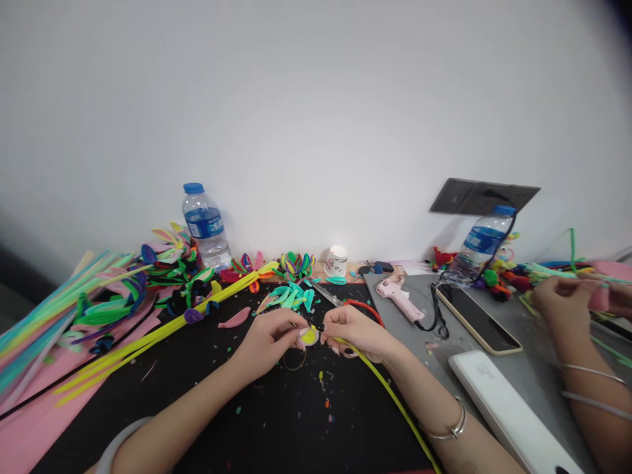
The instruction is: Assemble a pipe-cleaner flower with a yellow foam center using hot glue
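- In the head view, my left hand point(269, 345) has its fingertips pinched on a small yellow piece point(310, 337), above the middle of the black mat point(237, 428).
- My right hand point(358, 332), close beside it, has its fingers closed on a yellow stem point(388, 382); my fingers hide how stem and piece meet, so I cannot tell whether they touch.
- The stem's long tail runs along my right forearm, near my bracelet point(457, 424); I judge it could snag there and tug the stem out of my grip.
- The piece is small, so a loose pinch could drop it among the scraps point(327, 403); too hard a squeeze could bend it.
- Scissors point(333, 299) lie just beyond my hands, and reaching forward carelessly could bring a knuckle against them.
- The mint loops point(291, 296) lie loose there too; a sleeve-like sweep of my wrist could scatter them.
- To my right rests a glue gun point(402, 299); I cannot tell whether it is hot, so brushing it might burn me.
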`<state>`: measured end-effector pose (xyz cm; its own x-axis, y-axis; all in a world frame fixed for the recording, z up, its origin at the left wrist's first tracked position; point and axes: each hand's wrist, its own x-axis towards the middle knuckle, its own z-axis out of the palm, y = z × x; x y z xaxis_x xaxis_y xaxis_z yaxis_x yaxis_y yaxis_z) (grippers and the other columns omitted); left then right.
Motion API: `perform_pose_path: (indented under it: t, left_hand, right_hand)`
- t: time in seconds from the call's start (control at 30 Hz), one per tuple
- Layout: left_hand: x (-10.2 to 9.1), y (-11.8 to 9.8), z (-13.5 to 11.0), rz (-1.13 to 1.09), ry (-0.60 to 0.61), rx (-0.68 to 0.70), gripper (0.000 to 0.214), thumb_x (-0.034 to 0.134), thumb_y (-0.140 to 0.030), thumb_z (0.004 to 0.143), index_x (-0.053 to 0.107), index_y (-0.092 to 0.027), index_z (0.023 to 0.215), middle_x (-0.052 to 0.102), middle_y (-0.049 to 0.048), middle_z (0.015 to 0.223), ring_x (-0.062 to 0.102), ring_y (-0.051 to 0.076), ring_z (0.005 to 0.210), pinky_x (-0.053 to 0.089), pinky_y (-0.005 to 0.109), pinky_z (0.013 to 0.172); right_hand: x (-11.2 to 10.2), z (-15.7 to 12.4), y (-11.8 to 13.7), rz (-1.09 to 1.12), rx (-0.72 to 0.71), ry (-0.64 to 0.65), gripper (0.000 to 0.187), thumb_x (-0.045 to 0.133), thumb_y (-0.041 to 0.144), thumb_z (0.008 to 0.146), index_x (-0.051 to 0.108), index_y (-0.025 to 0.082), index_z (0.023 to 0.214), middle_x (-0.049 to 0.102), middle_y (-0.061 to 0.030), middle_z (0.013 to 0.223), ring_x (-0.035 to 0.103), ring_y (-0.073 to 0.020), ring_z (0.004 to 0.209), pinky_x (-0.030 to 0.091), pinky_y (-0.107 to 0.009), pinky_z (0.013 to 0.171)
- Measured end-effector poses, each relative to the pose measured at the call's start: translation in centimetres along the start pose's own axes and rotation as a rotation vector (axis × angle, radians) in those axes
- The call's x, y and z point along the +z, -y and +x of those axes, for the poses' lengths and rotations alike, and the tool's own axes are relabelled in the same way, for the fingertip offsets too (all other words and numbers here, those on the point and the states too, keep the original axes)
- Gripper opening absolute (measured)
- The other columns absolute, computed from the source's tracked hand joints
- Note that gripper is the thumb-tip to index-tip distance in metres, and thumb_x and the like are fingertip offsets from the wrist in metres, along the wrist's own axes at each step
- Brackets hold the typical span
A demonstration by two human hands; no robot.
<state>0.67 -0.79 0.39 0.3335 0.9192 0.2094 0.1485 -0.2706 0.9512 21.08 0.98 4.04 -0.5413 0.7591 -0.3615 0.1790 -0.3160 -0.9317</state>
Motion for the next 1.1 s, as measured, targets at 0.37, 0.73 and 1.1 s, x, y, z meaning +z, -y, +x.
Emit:
perform_pose_path:
  t: [0.37,0.73,1.1]
  left_hand:
    - [-0.8,-0.2,0.6,-0.191,-0.183,-0.124,0.014,0.071,-0.03,0.074,0.066,-0.018,0.079,0.07,-0.0001,0.067,0.07,0.018,0.059,0.06,0.029,0.06]
    - [-0.8,-0.4,0.8,-0.298,-0.324,-0.183,0.028,0.075,-0.04,0.069,0.065,-0.017,0.081,0.069,-0.0009,0.069,0.069,0.016,0.057,0.061,0.031,0.06]
    - [-0.3,-0.6,0.8,-0.402,-0.397,-0.198,0.03,0.078,-0.038,0.066,0.064,-0.016,0.082,0.067,-0.0016,0.075,0.067,0.014,0.058,0.059,0.028,0.061]
  right_hand:
    - [-1.1,0.3,-0.5,-0.086,-0.076,0.032,0.02,0.059,0.032,0.078,0.06,0.015,0.07,0.059,0.0032,0.053,0.044,-0.0052,0.041,0.031,-0.016,0.039]
    - [-0.8,0.4,-0.5,-0.052,-0.124,0.033,0.029,0.062,0.039,0.081,0.071,0.012,0.085,0.057,0.003,0.062,0.031,-0.0029,0.042,0.02,-0.018,0.038]
    - [0.0,0.9,-1.4,0.099,-0.054,0.036,0.035,0.075,0.044,0.068,0.065,0.011,0.079,0.06,0.0028,0.055,0.054,-0.0069,0.045,0.046,-0.02,0.048]
